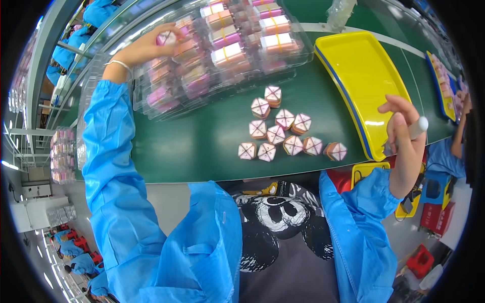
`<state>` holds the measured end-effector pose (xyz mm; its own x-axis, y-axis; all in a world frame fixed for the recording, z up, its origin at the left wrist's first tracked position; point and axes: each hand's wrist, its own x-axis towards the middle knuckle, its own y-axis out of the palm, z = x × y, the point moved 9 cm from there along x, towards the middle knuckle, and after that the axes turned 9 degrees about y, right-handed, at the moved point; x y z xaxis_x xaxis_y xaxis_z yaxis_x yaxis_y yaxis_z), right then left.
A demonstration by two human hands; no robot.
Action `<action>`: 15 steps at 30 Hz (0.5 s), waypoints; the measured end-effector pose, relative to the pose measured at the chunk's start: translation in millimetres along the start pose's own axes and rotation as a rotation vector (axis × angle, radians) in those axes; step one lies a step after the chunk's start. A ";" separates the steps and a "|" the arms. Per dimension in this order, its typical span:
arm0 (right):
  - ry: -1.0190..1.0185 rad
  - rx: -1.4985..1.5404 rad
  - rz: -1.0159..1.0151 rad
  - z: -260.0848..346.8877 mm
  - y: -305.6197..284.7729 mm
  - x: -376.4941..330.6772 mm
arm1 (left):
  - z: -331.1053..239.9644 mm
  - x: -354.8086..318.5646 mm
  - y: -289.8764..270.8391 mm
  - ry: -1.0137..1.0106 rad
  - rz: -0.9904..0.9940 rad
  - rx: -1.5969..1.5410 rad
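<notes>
My left hand [146, 46] is closed on a small hexagonal block [166, 38], its pale face crossed by dark lines, above the near left part of the clear plastic trays [149, 112]. Pink, orange and white blocks [227, 54], some with yellow bands, fill the trays. On the green table [194, 144] lies a loose group of similar hexagonal blocks [276, 135] with white faces and brown sides. Over the right edge of a yellow tray [369, 76], my right hand [405, 132] is curled around a pen-like stick [419, 127] with a rounded white end; its fingers are partly raised.
A crumpled clear plastic piece [341, 14] lies at the back. To the far right, a second yellow tray [440, 83] holds pink pieces, near another person's arm [458, 139]. Metal rails [35, 65] run along the left. Red and yellow bins [437, 219] stand below, right.
</notes>
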<state>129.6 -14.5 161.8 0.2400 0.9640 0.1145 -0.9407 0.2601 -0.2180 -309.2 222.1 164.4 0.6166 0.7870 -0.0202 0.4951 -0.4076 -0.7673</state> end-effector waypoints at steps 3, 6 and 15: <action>0.067 0.022 -0.091 -15.2 -14.2 -12.5 | -10.4 -3.3 13.5 0.033 0.084 0.338; 0.105 0.028 -0.152 -31.5 -23.5 -18.4 | -33.4 -11.6 42.9 0.041 0.008 0.304; 0.256 -0.051 0.097 -48.1 28.4 -32.6 | -54.1 -28.6 39.1 0.223 -0.534 0.598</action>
<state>106.6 -35.9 105.3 0.2088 0.9654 -0.1565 -0.9505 0.1626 -0.2649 -274.4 158.6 169.6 0.5287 0.6692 0.5222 0.3851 0.3591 -0.8501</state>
